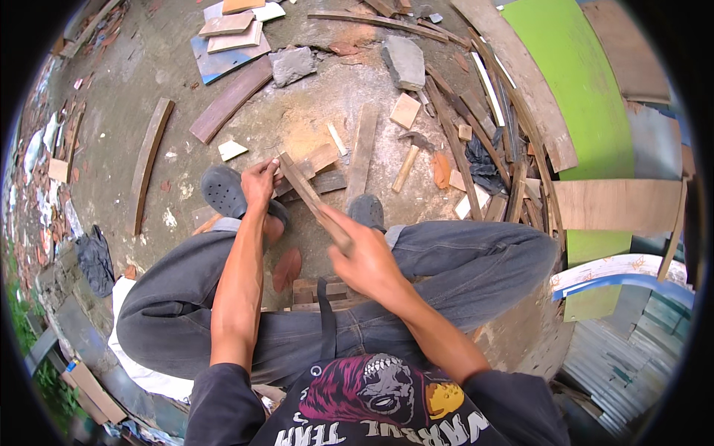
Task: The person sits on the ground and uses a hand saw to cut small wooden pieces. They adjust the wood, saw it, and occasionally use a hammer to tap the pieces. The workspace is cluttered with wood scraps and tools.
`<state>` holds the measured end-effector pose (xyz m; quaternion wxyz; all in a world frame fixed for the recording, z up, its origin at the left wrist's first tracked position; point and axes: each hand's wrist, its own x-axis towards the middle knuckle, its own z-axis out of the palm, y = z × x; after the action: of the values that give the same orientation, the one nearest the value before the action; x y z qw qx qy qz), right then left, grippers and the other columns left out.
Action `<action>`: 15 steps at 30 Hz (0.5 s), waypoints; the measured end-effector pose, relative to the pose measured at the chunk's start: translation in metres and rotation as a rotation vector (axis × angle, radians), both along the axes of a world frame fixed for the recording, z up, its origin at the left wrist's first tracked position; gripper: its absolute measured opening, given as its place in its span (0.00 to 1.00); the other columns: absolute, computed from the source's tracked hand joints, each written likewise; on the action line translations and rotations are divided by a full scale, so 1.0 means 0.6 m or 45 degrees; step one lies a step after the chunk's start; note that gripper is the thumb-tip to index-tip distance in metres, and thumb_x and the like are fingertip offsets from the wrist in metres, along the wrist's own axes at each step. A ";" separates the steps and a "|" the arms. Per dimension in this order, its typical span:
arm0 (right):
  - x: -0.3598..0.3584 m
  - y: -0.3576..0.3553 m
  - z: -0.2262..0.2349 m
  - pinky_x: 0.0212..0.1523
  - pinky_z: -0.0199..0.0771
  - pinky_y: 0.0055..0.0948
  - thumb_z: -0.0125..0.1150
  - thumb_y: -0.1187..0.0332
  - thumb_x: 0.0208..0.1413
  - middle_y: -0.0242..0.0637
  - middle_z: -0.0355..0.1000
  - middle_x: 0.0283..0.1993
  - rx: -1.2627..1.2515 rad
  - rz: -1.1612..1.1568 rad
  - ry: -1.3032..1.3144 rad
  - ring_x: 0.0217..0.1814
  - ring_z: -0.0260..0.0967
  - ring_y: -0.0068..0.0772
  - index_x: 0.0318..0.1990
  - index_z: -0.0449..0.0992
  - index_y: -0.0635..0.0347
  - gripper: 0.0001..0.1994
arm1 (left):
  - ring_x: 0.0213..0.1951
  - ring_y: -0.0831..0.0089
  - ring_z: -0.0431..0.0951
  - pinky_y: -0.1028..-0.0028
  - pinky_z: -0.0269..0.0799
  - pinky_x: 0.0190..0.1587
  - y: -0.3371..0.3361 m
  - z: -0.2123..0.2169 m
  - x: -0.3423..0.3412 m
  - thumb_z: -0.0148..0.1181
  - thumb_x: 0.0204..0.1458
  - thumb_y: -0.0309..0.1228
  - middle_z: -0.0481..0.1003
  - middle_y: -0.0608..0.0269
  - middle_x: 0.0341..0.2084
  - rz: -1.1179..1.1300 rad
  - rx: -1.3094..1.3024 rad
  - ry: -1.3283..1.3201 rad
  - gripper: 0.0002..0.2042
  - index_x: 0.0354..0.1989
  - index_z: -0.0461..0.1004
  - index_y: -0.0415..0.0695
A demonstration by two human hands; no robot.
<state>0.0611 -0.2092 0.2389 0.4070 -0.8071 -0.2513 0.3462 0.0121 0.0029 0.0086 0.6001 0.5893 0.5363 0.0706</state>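
A narrow wooden strip [303, 182] slants between my hands, in front of my body. My left hand [259, 183] is closed, its fingers pinched at the strip's far end. Around the near end, my right hand [370, 260] is wrapped, slightly blurred by motion. Beneath the strip's far part lie a short light board [318, 157] and a darker wood piece [327, 183], partly hidden. A longer plank [363, 145] lies just right of them. To the right, a hammer [406, 165] with a wooden handle rests on the ground.
Two grey stones [404, 63] sit ahead, near a dark plank [232, 99] and stacked board offcuts [232, 33]. A long wood strip [152, 165] lies to the left. Scrap lumber [454, 141] and a green panel [569, 82] line the right. My clogs [223, 190] flank the work.
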 end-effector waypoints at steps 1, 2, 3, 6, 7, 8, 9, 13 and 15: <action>0.007 0.030 0.010 0.46 0.76 0.44 0.55 0.74 0.50 0.66 0.75 0.44 -0.058 -0.009 0.074 0.44 0.76 0.64 0.65 0.68 0.59 0.30 | 0.28 0.76 0.84 0.77 0.79 0.32 0.001 0.004 0.002 0.66 0.57 0.38 0.83 0.58 0.26 0.028 -0.012 -0.006 0.17 0.48 0.81 0.36; 0.015 0.060 -0.054 0.44 0.76 0.46 0.55 0.74 0.50 0.65 0.75 0.40 0.035 -0.028 -0.070 0.41 0.74 0.66 0.64 0.67 0.63 0.29 | 0.28 0.76 0.84 0.77 0.79 0.32 -0.008 0.015 0.013 0.66 0.57 0.37 0.83 0.58 0.27 -0.032 0.024 0.025 0.17 0.48 0.81 0.36; 0.040 0.094 -0.085 0.43 0.75 0.50 0.55 0.73 0.51 0.65 0.74 0.36 -0.044 -0.059 0.032 0.41 0.73 0.68 0.63 0.68 0.64 0.28 | 0.28 0.76 0.84 0.77 0.79 0.32 -0.018 0.033 0.020 0.67 0.57 0.36 0.83 0.58 0.27 -0.089 0.052 0.066 0.17 0.48 0.81 0.36; 0.021 0.090 -0.133 0.44 0.75 0.52 0.57 0.74 0.51 0.64 0.74 0.35 0.022 -0.112 -0.086 0.41 0.72 0.69 0.64 0.67 0.63 0.29 | 0.28 0.75 0.84 0.77 0.80 0.31 -0.014 0.043 0.026 0.67 0.56 0.35 0.83 0.58 0.27 -0.124 0.088 0.102 0.16 0.48 0.81 0.36; 0.007 0.066 -0.097 0.44 0.75 0.53 0.58 0.74 0.51 0.63 0.75 0.35 -0.013 -0.047 -0.062 0.40 0.73 0.68 0.66 0.66 0.61 0.30 | 0.28 0.75 0.84 0.77 0.80 0.31 0.000 0.013 0.009 0.67 0.56 0.35 0.83 0.58 0.27 -0.070 0.027 0.059 0.16 0.48 0.81 0.36; -0.004 0.030 -0.057 0.44 0.75 0.53 0.58 0.74 0.51 0.61 0.75 0.35 -0.046 0.018 -0.037 0.39 0.74 0.67 0.67 0.64 0.60 0.32 | 0.28 0.74 0.84 0.77 0.80 0.31 0.014 -0.005 -0.001 0.67 0.56 0.35 0.83 0.58 0.27 -0.017 -0.032 0.017 0.16 0.48 0.81 0.36; -0.017 -0.010 -0.022 0.42 0.75 0.54 0.60 0.75 0.49 0.63 0.75 0.34 -0.035 0.032 0.005 0.38 0.74 0.66 0.68 0.62 0.59 0.35 | 0.31 0.68 0.84 0.73 0.83 0.36 0.015 -0.006 -0.001 0.67 0.57 0.34 0.82 0.53 0.35 -0.051 -0.088 -0.017 0.18 0.51 0.79 0.33; -0.038 -0.065 0.070 0.38 0.76 0.53 0.62 0.76 0.47 0.64 0.75 0.33 -0.197 0.094 0.251 0.35 0.76 0.63 0.72 0.54 0.58 0.42 | 0.29 0.72 0.84 0.76 0.81 0.34 0.006 -0.015 -0.001 0.68 0.56 0.36 0.83 0.56 0.31 -0.037 -0.064 -0.043 0.17 0.49 0.81 0.37; -0.050 -0.079 0.087 0.37 0.76 0.52 0.63 0.76 0.46 0.63 0.76 0.33 -0.164 0.110 0.229 0.34 0.76 0.61 0.73 0.52 0.58 0.43 | 0.33 0.71 0.84 0.75 0.81 0.37 0.009 -0.011 0.004 0.68 0.56 0.36 0.83 0.56 0.32 -0.090 -0.058 -0.023 0.17 0.49 0.81 0.37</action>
<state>0.0311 -0.2564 0.2910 0.3600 -0.7855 -0.2257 0.4500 0.0147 0.0081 0.0019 0.6205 0.5934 0.5109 0.0423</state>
